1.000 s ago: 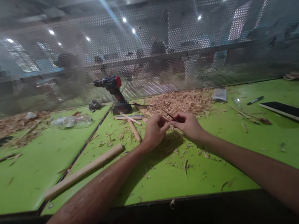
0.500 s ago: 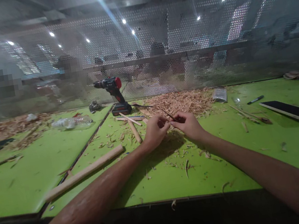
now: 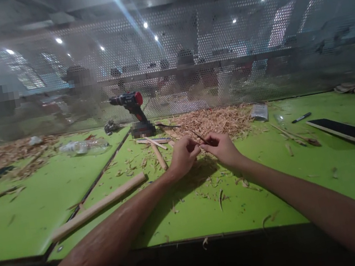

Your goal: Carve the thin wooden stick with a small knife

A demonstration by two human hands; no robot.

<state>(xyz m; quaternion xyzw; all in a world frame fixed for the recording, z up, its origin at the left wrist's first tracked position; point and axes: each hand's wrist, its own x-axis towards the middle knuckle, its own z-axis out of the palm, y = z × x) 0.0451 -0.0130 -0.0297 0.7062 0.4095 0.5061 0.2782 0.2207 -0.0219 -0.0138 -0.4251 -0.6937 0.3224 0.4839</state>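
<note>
My left hand [image 3: 185,153] is closed in a pinch above the green table [image 3: 191,212], its fingertips meeting those of my right hand; what it pinches is too small to make out. My right hand [image 3: 221,147] is closed on a thin dark stick [image 3: 200,137] that slants up and to the left. Behind both hands lies a heap of wood shavings [image 3: 216,119]. A short wooden rod [image 3: 158,156] and thin wooden strips [image 3: 154,140] lie just left of my left hand.
A cordless drill [image 3: 136,112] stands behind on the left. Nearer is a long wooden rod [image 3: 98,207]. A plastic bottle [image 3: 84,147] lies further left. At right are a packet [image 3: 259,112], a black pen [image 3: 301,117] and a dark tablet-like slab [image 3: 345,129]. A perforated screen [image 3: 171,93] rises behind.
The whole view has shifted slightly, so things appear a little further left. Both hands keep nearly the same pose, fingertips together.
</note>
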